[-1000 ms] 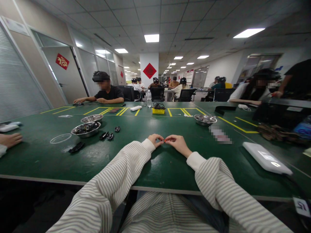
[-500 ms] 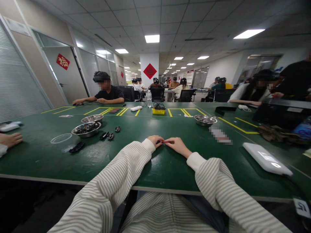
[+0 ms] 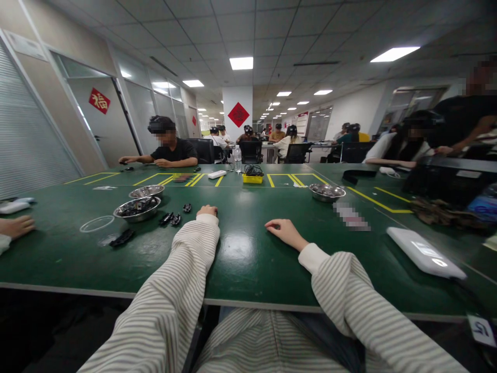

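My left hand (image 3: pixel 207 211) is stretched forward over the green table (image 3: pixel 240 259). Only its back shows past the striped sleeve, and its fingers are hidden. It lies just right of several small black parts (image 3: pixel 171 218) and a steel bowl (image 3: pixel 136 208) holding more dark parts. My right hand (image 3: pixel 281 229) rests on the table to the right, fingers curled together and pointing left. Whatever they hold, if anything, is hidden.
A second steel bowl (image 3: pixel 146 190) stands behind the first and a third (image 3: pixel 327 192) at the right. A clear ring (image 3: pixel 96 223) and a black part (image 3: pixel 122 237) lie at the left. A white device (image 3: pixel 425 253) is at the right. Another person's hand (image 3: pixel 17 226) rests at the left edge. Several people sit at the far tables.
My hands were together, pinching a small red piece. They have parted: the left hand has moved forward and left toward the black parts, the right stayed put, and the red piece no longer shows.
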`<state>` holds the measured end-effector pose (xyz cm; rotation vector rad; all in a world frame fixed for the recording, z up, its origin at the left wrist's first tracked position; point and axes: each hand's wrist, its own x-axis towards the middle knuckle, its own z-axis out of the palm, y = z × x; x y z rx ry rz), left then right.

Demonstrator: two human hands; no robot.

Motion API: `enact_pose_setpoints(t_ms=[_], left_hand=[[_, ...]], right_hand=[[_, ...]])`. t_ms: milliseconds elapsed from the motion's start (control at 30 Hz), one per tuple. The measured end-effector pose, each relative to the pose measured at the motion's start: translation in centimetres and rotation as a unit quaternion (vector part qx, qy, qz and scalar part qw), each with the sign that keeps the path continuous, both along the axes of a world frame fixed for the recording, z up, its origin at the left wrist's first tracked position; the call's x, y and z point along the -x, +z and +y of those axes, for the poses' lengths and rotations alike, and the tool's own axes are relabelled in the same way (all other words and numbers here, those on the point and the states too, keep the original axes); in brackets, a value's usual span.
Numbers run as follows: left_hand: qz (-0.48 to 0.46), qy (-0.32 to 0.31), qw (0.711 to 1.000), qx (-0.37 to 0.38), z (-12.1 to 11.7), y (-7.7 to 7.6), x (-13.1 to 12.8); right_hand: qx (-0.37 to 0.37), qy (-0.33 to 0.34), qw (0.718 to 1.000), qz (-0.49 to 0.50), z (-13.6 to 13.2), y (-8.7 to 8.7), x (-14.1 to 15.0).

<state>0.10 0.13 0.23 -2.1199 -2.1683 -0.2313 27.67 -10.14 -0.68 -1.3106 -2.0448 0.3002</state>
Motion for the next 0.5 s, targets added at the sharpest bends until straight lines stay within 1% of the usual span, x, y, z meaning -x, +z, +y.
enact_pose_setpoints(t_ms=[100,200,367,500], left_hand=[[0.010,0.005,0.999,-0.033,-0.24,-0.19,-0.04],[0.021,-0.002,0.998,-0.060,-0.62,-0.20,-0.33],[0.031,-0.027,0.997,-0.060,-0.78,0.10,-0.38],[0.022,-0.031,0.998,-0.056,-0.78,0.30,-0.29]], right_hand=[[-0.002,0.000,1.000,-0.003,-0.15,0.12,0.10],[0.001,-0.001,1.000,-0.006,-0.32,0.28,0.19],[0.004,-0.003,1.000,-0.007,-0.50,0.48,0.26],[0.007,0.002,1.000,-0.008,-0.47,0.50,0.24]])
